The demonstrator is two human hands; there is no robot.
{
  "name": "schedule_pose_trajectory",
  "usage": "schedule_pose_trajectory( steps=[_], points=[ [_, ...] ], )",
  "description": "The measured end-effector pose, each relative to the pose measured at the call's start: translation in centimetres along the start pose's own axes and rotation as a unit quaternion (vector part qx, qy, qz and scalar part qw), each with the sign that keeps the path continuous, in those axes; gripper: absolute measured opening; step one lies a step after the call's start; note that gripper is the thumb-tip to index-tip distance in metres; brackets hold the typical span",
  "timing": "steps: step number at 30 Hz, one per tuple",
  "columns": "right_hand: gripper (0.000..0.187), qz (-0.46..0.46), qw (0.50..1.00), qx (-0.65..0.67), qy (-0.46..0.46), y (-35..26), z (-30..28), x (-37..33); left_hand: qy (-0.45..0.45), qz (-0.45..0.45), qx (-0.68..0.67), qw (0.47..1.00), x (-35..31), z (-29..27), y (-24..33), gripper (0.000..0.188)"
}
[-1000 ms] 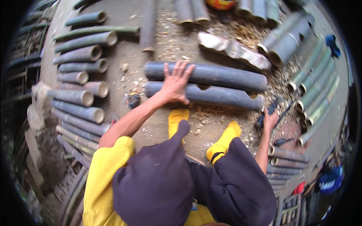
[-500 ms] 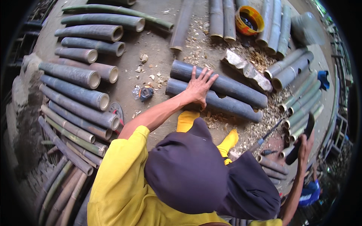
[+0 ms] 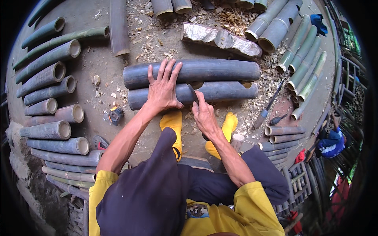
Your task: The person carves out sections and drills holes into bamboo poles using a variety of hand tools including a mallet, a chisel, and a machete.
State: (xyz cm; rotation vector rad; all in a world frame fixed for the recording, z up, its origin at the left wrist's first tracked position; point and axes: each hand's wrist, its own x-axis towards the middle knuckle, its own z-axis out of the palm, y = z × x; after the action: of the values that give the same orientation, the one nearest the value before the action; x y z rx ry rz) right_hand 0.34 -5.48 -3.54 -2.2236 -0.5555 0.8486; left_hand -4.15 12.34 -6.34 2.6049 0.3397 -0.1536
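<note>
Two dark bamboo tubes lie side by side before me, a far tube (image 3: 220, 70) and a near tube (image 3: 138, 98). The near one has openings cut along its upper side. My left hand (image 3: 164, 89) rests spread over both tubes, fingers on the far one and palm on the near one. In my right hand (image 3: 204, 116) is a large knife, its dark blade (image 3: 192, 93) tilted against the near tube just right of my left hand. Much of the knife's handle is hidden by my fingers.
A rough wood block (image 3: 220, 37) lies beyond the tubes amid wood chips. A tape measure (image 3: 115, 115) sits at left, a long-handled chisel (image 3: 262, 116) at right. Bamboo poles (image 3: 51, 129) line the left side, more poles (image 3: 311, 76) the right. A person in blue (image 3: 332, 145) is far right.
My right hand has brought the knife from far right in to the near tube. My left hand stays on the tubes. The view has shifted and turned.
</note>
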Motion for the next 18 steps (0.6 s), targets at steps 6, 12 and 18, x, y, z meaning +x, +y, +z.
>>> schedule_pose_trajectory(
  steps=[6, 12, 18],
  points=[
    [0.034, 0.005, 1.0, 0.002, -0.024, 0.2, 0.1, 1.2, -0.011, -0.008, -0.001, 1.0, 0.3, 0.1, -0.3, 0.133],
    [0.034, 0.015, 0.999, 0.003, -0.039, -0.2, -0.5, 1.6, -0.004, -0.005, -0.003, 1.0, 0.5, 0.1, -0.1, 0.136],
    [0.035, 0.01, 0.998, -0.007, -0.056, -0.4, -0.9, 1.8, -0.004, -0.004, 0.0, 1.0, 0.3, 0.0, 0.1, 0.135]
  ],
)
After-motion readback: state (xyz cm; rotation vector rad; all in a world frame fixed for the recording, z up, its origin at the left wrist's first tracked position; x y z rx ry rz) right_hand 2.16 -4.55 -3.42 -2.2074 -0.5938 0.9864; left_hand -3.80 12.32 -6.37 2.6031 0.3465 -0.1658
